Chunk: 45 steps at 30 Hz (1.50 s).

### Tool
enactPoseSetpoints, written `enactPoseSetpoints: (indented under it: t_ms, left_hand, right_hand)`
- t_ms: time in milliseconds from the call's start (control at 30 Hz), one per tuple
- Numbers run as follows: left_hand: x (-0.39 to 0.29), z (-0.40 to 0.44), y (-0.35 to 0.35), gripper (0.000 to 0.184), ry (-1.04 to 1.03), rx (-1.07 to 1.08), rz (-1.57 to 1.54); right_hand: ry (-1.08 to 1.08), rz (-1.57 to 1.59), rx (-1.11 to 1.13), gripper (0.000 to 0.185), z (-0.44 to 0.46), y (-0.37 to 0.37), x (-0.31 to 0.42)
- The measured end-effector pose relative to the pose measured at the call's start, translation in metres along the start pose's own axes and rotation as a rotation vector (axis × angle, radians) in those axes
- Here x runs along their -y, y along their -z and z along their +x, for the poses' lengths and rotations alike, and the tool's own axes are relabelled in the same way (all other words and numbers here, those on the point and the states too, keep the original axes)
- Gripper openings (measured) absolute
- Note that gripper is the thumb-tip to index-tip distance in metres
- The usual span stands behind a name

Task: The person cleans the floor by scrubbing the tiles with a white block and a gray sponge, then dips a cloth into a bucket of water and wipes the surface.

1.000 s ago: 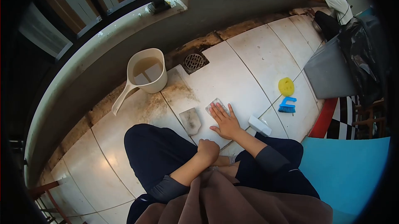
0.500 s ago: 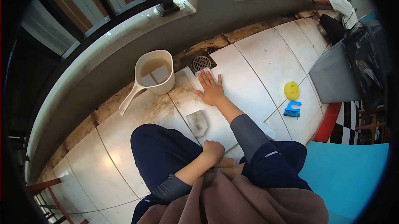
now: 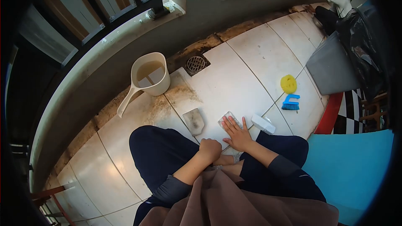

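My right hand lies flat, its fingers spread over a white rectangular pad on the tiled floor. The palm and fingers cover part of this pad, so its exact kind is hard to tell. My left hand is curled into a fist by my bent leg, and nothing shows in it. Between my hands and the dipper lies a flat whitish piece with grey stains and a cut corner. A white block-like object sits just right of my right hand.
A cream water dipper with cloudy water stands by the low wall, left of a floor drain. Brown stains mark nearby tiles. To the right are a yellow scourer, a blue brush and a grey bin. Another person crouches farther back.
My right hand has drawn back from beside the drain toward my body, with the white pad under its fingers. My left fist has stayed about where it was.
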<state>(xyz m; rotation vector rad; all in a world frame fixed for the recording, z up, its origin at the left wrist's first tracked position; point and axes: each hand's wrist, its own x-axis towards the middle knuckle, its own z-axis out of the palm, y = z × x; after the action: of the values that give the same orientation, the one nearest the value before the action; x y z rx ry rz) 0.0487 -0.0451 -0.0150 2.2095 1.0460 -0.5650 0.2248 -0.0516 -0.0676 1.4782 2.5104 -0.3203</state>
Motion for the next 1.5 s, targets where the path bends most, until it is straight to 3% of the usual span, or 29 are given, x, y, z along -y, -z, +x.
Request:
enactPoseSetpoints:
  t_ms: [367, 533, 733, 1067, 1300, 1500]
  left_hand:
    - [-0.006, 0.01, -0.005, 0.02, -0.009, 0.062, 0.028]
    - [-0.002, 0.012, -0.005, 0.021, -0.013, 0.063, 0.008]
    - [0.003, 0.011, -0.005, 0.027, 0.006, 0.056, -0.017]
    - [-0.003, 0.008, -0.01, 0.025, 0.002, -0.002, 0.017]
    - [-0.007, 0.012, -0.008, 0.021, -0.001, 0.063, 0.029]
    - [-0.003, 0.011, -0.008, 0.02, -0.005, 0.028, -0.01]
  right_hand:
    - [-0.081, -0.007, -0.095, 0.065, 0.16, 0.023, -0.005]
    - [-0.164, -0.008, -0.032, 0.066, 0.224, 0.043, -0.009]
    - [-0.191, 0.036, -0.038, 0.068, 0.214, 0.041, -0.003]
    - [-0.077, 0.048, -0.068, 0.069, 0.042, 0.01, 0.012]
    - [-0.165, 0.034, -0.121, 0.066, 0.13, 0.018, -0.007]
    - [-0.328, 0.059, -0.041, 0.067, 0.221, 0.045, -0.032]
